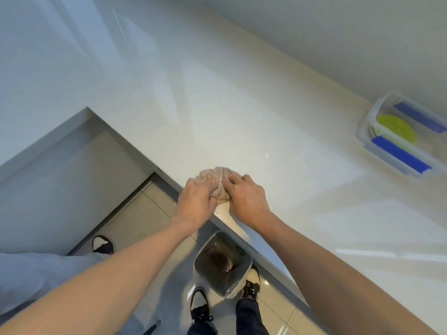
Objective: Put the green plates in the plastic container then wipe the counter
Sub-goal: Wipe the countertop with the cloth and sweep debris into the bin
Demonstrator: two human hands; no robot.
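Presently both hands, left hand (197,200) and right hand (244,197), press curled fingers onto a bunched cloth (215,181) near the counter (217,105) edge, green plates (395,128) already in the plastic container (401,136) far right; pushing outward risks sweeping crumbs past the bin (221,262) below.

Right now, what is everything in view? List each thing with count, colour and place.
counter: one, white, L-shaped, fills the upper frame
container: one, clear with blue clips, far right on the counter
plates: green, inside the container; count unclear
cloth: one, beige, bunched near the counter's front edge
bin: one, grey, on the floor below the edge
shoes: black and white, on the floor
left hand: on the cloth
right hand: on the cloth
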